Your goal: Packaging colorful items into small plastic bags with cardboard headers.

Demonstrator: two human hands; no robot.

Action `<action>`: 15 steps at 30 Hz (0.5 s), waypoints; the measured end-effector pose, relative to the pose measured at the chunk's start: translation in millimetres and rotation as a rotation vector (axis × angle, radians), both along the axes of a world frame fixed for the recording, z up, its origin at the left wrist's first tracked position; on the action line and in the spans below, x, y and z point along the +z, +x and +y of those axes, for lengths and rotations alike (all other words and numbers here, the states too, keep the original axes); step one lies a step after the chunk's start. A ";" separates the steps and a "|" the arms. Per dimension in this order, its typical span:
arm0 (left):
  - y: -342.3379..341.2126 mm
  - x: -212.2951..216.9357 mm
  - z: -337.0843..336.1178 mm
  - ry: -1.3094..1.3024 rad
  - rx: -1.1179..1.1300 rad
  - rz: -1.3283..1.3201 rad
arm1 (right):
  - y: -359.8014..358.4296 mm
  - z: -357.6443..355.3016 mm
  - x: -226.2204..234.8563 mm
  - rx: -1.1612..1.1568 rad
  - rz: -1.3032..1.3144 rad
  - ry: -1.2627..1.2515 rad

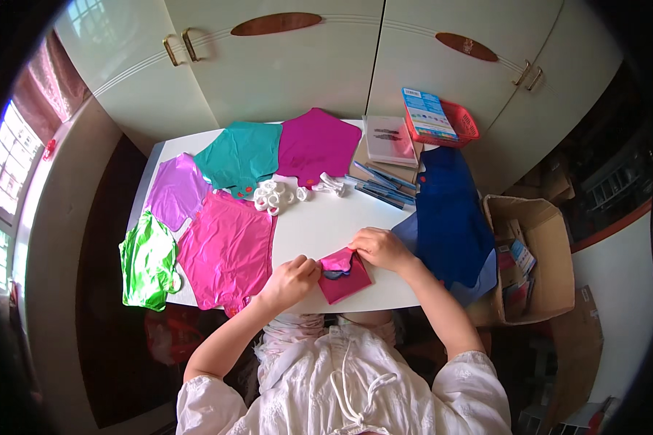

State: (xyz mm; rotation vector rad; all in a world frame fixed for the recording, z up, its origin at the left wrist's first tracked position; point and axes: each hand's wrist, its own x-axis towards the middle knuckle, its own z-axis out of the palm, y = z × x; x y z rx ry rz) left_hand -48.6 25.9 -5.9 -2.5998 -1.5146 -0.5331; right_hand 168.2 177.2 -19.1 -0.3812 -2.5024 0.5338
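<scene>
Folded magenta foil piece (345, 279) at six o'clock on the counter (319, 225), pinched by left hand (290, 279) fingers and right hand (381, 248) fingers, seemingly to hold the fold flat.

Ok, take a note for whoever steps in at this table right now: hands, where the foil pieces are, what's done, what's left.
Left hand and right hand both pinch the small folded magenta foil piece at the table's near edge.
Flat foil pieces lie left: pink, green, lilac, teal, magenta; blue on the right.
White clips sit mid-table.
Done: one piece partly folded. Left: the flat ones.
</scene>
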 end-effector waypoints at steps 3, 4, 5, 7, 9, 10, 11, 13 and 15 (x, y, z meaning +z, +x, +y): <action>3.4 5.8 -0.6 -0.081 0.039 -0.025 | 0.7 3.3 -0.5 0.022 0.015 0.010; 4.0 6.9 -0.5 -0.119 0.068 -0.066 | 0.7 4.1 -0.9 0.029 0.017 0.003; 2.5 4.5 0.3 -0.128 0.084 -0.131 | 0.3 2.8 -1.5 -0.019 0.002 -0.111; -0.4 -4.0 3.2 -0.139 0.117 -0.264 | -0.4 -0.8 2.0 -0.116 -0.031 -0.336; 0.0 -8.2 3.2 -0.166 0.163 -0.353 | -0.1 1.1 1.6 -0.115 -0.063 -0.609; 0.7 -9.7 3.2 -0.179 0.185 -0.398 | 0.6 2.7 1.1 -0.115 -0.078 -0.745; 1.8 -11.4 3.1 -0.175 0.200 -0.431 | 1.6 5.7 -3.7 -0.092 -0.057 -0.853; 4.5 -13.6 2.7 -0.164 0.229 -0.494 | 2.0 11.6 -9.8 -0.043 -0.010 -1.067; 6.5 -15.0 0.8 -0.144 0.250 -0.572 | 5.5 16.4 -4.5 -0.038 -0.129 -1.192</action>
